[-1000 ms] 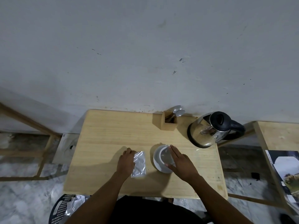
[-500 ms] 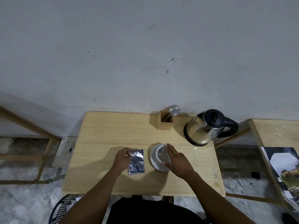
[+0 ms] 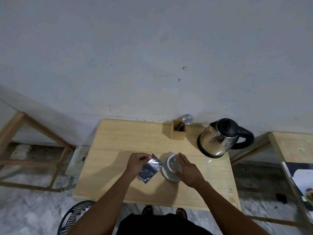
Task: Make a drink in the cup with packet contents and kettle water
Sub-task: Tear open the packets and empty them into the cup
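Packet (image 3: 149, 168) is now lifting off the table (image 3: 118, 143) and tilting, where half a second ago it was nearly flat; left hand (image 3: 136, 162) is pinching its upper corner, fingers closed on the foil. Black perforated basket (image 3: 74, 216) is sitting on the floor at the near-left table corner. Right of the packet, white cup (image 3: 170, 168) is standing mid-table, just beside it. Right hand (image 3: 188, 170) is resting against the cup's right side, fingers extended along the rim, not wrapped around. Wooden holder (image 3: 177, 133) with spoons is at the back edge. Kettle (image 3: 220, 138) is standing upright at the back-right corner, lid down, well apart from the cup.
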